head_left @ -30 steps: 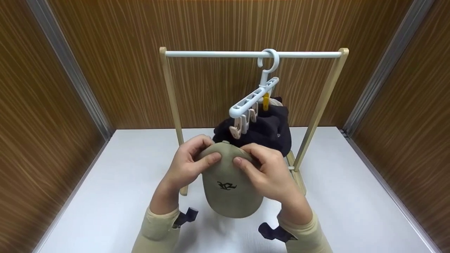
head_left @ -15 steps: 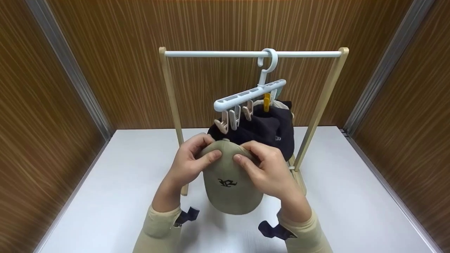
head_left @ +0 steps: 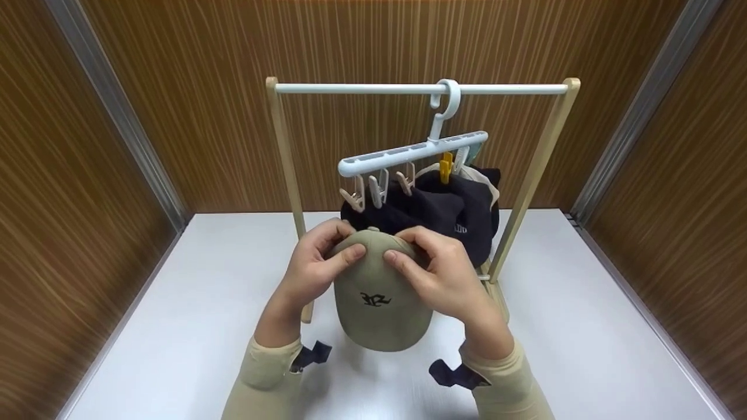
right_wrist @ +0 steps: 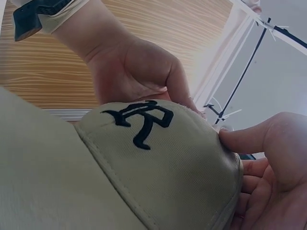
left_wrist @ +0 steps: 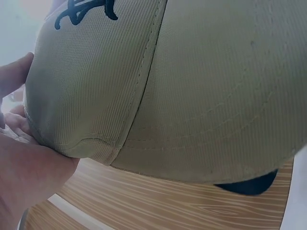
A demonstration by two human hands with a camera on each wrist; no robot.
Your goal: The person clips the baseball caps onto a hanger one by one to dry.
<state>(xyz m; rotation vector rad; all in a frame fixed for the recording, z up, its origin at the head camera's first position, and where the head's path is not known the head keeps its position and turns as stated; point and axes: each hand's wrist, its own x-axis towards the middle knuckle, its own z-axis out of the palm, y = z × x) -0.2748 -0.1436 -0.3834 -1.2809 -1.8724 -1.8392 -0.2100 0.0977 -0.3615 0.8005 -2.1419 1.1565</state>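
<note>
An olive-khaki baseball cap (head_left: 382, 318) with a black embroidered mark is held up over the white table, its brim toward me. My left hand (head_left: 315, 265) grips the cap's left side, thumb on the front of the crown. On the other side my right hand (head_left: 446, 280) does the same, fingers tucked behind. Just beyond the cap hangs a pale blue clip hanger (head_left: 408, 154). Several pegs dangle from its near left half, among them a pink peg (head_left: 354, 195). A yellow peg (head_left: 446, 168) sits at the edge of a black cap (head_left: 449, 210) hanging from the right half.
The hanger hooks over the white rail (head_left: 362, 88) of a wooden stand, whose left post (head_left: 286, 157) and right post (head_left: 534, 175) flank the hands. Wood-grain walls (head_left: 175, 87) enclose the white table (head_left: 227, 280).
The hanger has swung round on the rail, its near end moving left and its far end right, the black cap turning with it. Both hands and the olive cap have shifted up slightly.
</note>
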